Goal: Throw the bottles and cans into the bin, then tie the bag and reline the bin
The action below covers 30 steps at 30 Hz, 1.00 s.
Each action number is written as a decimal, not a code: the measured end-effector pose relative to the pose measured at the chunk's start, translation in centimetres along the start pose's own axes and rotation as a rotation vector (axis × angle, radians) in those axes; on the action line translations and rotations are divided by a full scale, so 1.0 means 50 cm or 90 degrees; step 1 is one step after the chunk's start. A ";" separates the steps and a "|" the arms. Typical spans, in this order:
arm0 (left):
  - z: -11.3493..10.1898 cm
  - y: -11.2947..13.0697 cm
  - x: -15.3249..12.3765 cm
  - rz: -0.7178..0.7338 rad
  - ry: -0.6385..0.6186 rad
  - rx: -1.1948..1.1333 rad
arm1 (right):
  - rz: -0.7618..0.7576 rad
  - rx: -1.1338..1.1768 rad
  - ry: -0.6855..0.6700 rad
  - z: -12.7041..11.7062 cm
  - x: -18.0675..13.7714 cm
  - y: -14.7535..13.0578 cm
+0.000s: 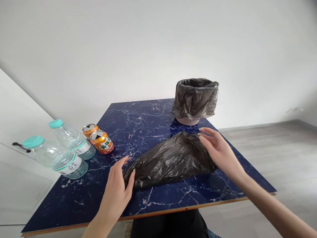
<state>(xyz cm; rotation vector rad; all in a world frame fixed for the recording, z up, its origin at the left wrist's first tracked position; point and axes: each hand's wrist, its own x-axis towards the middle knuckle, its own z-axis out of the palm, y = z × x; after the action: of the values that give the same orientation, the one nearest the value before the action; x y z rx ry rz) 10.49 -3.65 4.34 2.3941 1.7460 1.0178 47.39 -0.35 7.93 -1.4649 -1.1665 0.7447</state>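
Note:
A crumpled black plastic bag (170, 160) lies flat on the dark blue marbled table (138, 122). My left hand (116, 188) rests at the bag's left end, fingers spread and touching its edge. My right hand (218, 148) lies on the bag's right end with fingers stretched out. Neither hand grips anything. Behind the bag stands a small bin (194, 99) lined with another black bag, open at the top.
At the table's left edge stand two clear water bottles (59, 155) with teal caps and two orange drink cans (101, 141), both opened. A white wall rises behind. Grey floor shows to the right of the table.

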 end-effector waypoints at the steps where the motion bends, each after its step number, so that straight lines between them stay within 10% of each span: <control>1: 0.001 0.010 -0.004 0.058 0.025 0.034 | -0.072 -0.040 0.013 0.008 -0.031 -0.015; 4: 0.005 0.040 -0.006 0.225 -0.024 0.085 | -0.501 -0.334 -0.082 0.048 -0.128 -0.048; 6: 0.015 0.050 0.001 0.297 -0.086 0.112 | -0.596 -0.470 -0.190 0.085 -0.166 -0.051; 16: 0.089 0.020 0.029 0.276 -0.209 0.168 | -0.417 -0.628 -0.314 0.200 -0.058 0.060; 30: 0.090 -0.001 0.034 0.237 -0.262 0.150 | -0.253 -0.667 -0.219 0.139 0.027 0.154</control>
<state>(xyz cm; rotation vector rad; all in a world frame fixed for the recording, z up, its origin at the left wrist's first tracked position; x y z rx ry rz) 13.00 -0.58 1.65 2.8794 1.3749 0.2922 43.59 3.73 -0.94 -1.8509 -2.2332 0.0521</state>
